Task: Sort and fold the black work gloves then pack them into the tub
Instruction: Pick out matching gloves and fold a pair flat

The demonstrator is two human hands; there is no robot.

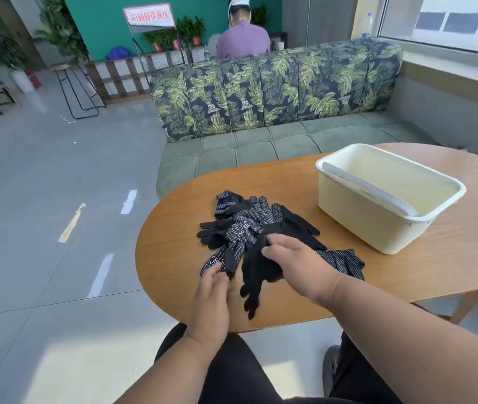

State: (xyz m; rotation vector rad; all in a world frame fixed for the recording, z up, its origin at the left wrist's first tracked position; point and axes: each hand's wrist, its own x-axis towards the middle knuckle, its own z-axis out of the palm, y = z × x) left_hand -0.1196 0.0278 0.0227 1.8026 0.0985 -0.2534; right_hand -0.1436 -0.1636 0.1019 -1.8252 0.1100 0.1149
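A grey tiled floor [57, 176] shines with patches of sunlight, running back to a teal wall [100, 21] lined with potted plants [170, 39] on a slatted wooden shelf. A bench sofa [261, 141] with a green tufted seat and palm-leaf backrest stands behind the oval wooden table [406, 258], below a bright window [447, 21]. A black wire stool [74, 88] stands at left.

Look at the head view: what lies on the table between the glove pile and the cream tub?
Nothing: in the head view only bare wooden table shows between the glove pile and the cream tub.
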